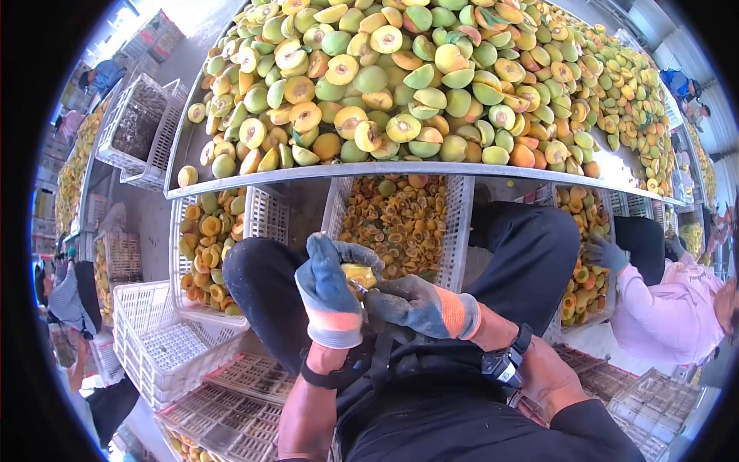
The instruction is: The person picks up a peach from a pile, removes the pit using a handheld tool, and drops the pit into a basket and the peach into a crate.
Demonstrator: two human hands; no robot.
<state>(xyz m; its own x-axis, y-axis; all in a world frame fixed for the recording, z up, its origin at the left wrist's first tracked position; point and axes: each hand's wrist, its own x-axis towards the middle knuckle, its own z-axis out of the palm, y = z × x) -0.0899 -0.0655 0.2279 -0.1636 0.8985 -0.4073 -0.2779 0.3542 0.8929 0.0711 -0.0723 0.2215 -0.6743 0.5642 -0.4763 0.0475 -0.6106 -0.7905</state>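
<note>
My left hand [329, 286], in a grey-blue glove with an orange and grey cuff, is closed around a yellow peach piece [359, 274]. Against that fruit, my right hand [419, 306] in a matching glove is closed on a small metal tool [357, 286], mostly hidden by the fingers. Both hands meet above my lap. Just beyond them, a crate [456, 231] between my knees holds many small orange-brown fruit scraps. On the metal table [385, 171] ahead lies a large heap of halved peaches [400, 127], some showing their cut faces.
Crates of peach halves [212, 254] stand beside my left and right knees. An empty-looking white crate [173, 339] and stacked crates [231, 400] are at lower left. A co-worker in pink [666, 308] sits close on my right, a gloved hand [606, 252] near the right crate.
</note>
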